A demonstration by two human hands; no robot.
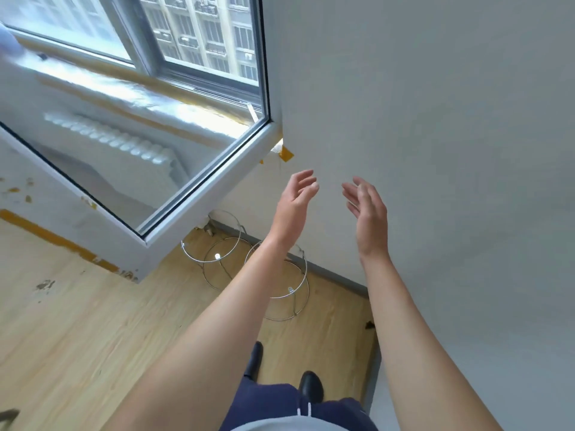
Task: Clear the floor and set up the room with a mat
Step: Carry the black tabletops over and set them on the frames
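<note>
- Both hands are up in front of the wall (435,119). The left hand (294,200) and right hand (368,209) face each other palm to palm, a gap between them. The fingers are loosely spread and slightly curled, gripping nothing.
- No mat in view anywhere, so floor clearing looks like the job right now.
- The likely target is a cluster of wire hoops (217,256) down in the corner below the hands, overlapping each other, with a thin cord trailing through.
- To do it well, crouch low and take hold of 2 rims at once, then lift slowly in case the cord snags.
- Watch out: the open window sash (217,178) juts into the room just left of the hands, its corner hanging above the hoops.
- A radiator (109,135) shows through the glass, a small dark scrap (369,325) lies on the wood floor (93,321) by the wall, and black shoes (311,387) stand near the hoops.
</note>
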